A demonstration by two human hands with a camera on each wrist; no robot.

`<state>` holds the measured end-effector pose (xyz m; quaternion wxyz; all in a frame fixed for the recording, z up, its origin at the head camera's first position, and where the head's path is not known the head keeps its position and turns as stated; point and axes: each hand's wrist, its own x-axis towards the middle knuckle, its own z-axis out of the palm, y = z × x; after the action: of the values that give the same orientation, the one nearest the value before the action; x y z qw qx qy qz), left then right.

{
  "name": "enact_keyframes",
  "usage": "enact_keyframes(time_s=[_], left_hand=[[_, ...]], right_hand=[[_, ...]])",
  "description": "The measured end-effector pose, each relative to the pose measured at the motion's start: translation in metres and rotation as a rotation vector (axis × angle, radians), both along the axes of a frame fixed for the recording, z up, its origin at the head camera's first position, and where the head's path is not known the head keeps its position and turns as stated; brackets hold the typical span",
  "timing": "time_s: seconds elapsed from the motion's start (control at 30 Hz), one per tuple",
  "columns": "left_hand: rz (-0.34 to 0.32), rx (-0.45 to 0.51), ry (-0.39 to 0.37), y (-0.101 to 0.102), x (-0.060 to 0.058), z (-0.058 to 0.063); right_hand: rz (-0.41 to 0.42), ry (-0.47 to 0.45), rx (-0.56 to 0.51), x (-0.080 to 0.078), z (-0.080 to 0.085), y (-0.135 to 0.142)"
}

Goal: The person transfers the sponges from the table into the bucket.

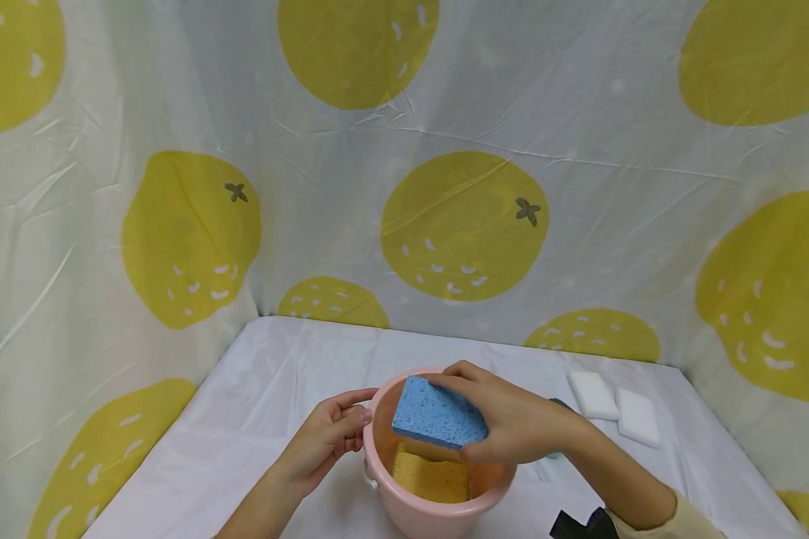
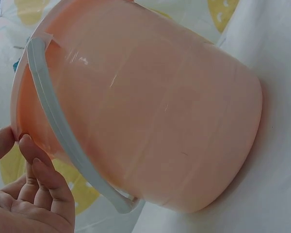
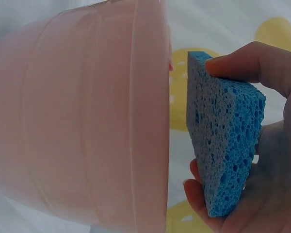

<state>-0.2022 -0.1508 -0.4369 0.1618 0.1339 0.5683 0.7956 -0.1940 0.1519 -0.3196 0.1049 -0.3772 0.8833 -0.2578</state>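
A pink bucket (image 1: 438,516) stands upright on the white cloth, its pale handle (image 2: 68,136) hanging down the side. My left hand (image 1: 323,438) pinches the bucket's rim at the left between thumb and fingers. Above the bucket's mouth, my right hand (image 1: 505,415) grips a blue sponge (image 1: 438,413) between thumb and fingers. In the right wrist view the sponge (image 3: 228,131) is just clear of the rim, its porous side showing. A yellow sponge (image 1: 431,479) lies inside the bucket, partly hidden by the blue one.
Two white pads (image 1: 593,395) lie side by side on the cloth at the right. A dark green item (image 1: 558,405) is mostly hidden behind my right wrist. Curtains (image 1: 323,187) printed with yellow fruit hang at the back and sides.
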Motion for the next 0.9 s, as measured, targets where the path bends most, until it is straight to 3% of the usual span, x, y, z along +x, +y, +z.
enact_keyframes(time_s=[0.3, 0.9], left_hand=[[-0.014, 0.02, 0.028, 0.0, -0.001, -0.001], [-0.025, 0.023, 0.025, -0.001, 0.0, 0.0]], right_hand=[[0.078, 0.014, -0.034, -0.002, -0.001, 0.007], [-0.054, 0.096, -0.048, 0.003, 0.002, 0.029]])
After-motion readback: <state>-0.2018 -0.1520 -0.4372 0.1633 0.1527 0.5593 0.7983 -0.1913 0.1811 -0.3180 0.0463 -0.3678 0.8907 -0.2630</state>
